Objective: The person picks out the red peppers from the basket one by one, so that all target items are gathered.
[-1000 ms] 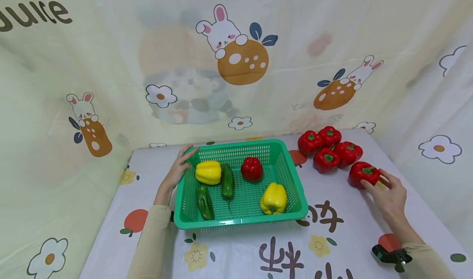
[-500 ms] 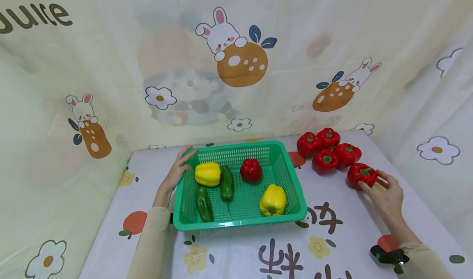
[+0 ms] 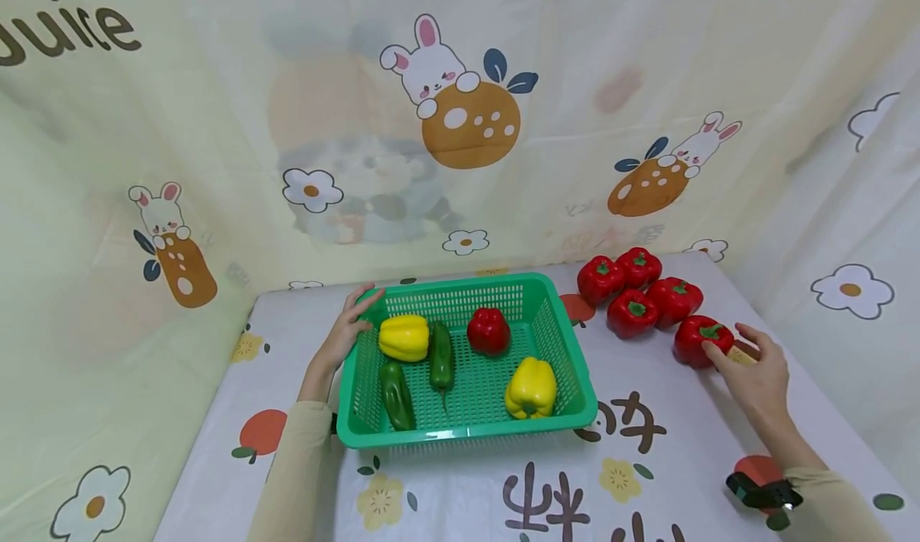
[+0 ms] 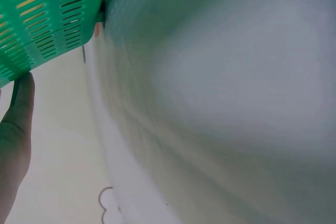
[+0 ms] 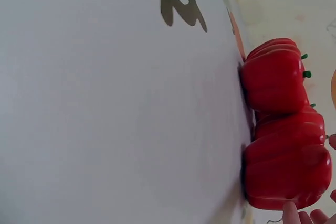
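Observation:
At the right side of the table my right hand (image 3: 755,374) is spread beside a red bell pepper (image 3: 693,341). The thumb lies at the pepper's near side, and the forefinger stands off behind its green stem. In the right wrist view a fingertip meets the lower end of that bell pepper (image 5: 286,174), the other fingers apart from it. My left hand (image 3: 341,338) rests against the back left corner of a green plastic basket (image 3: 467,430), fingers straight along the rim. From the left wrist, one straight finger (image 4: 22,100) touches the basket's slotted outer wall (image 4: 47,19).
Several red bell peppers (image 3: 632,313) are clustered behind the one at my right hand. The basket contains two yellow bell peppers (image 3: 532,388), a red bell pepper (image 3: 489,331) and two long green peppers (image 3: 442,356). A printed cloth curtain (image 3: 561,207) hangs behind the table.
My right hand's fingers have spread away from the red bell pepper they were around. The pepper stays in place, and my left hand and the basket have not moved.

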`<action>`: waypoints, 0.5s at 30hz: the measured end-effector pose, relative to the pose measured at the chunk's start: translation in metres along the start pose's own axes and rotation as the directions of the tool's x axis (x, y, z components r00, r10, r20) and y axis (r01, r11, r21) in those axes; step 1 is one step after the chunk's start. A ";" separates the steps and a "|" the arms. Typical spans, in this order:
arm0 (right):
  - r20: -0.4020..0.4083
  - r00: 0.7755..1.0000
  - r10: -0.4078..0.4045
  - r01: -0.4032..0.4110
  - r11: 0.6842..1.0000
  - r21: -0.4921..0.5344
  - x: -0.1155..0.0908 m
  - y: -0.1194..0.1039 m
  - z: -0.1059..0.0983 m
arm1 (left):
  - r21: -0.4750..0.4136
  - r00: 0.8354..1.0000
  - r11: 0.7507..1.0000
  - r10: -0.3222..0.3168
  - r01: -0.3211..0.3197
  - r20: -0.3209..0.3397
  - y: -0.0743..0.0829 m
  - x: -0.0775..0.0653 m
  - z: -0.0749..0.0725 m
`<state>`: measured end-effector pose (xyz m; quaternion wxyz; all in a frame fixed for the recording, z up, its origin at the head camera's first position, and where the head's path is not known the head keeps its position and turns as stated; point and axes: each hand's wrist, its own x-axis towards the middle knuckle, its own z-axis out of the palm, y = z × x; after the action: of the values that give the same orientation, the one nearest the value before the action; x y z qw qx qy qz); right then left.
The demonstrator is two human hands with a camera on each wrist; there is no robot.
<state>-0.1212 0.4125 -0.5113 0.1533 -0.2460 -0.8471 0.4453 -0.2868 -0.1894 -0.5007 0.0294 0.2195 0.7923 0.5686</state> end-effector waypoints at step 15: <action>-0.055 0.998 -0.033 0.033 0.999 -0.012 -0.006 -0.038 -0.005 | -0.037 0.997 0.997 -0.066 0.067 0.034 0.034 -0.007 -0.001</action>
<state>-0.1241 0.3948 -0.4773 0.1824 -0.2450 -0.8491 0.4310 -0.2697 -0.1841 -0.4704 0.0655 0.2019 0.7876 0.5785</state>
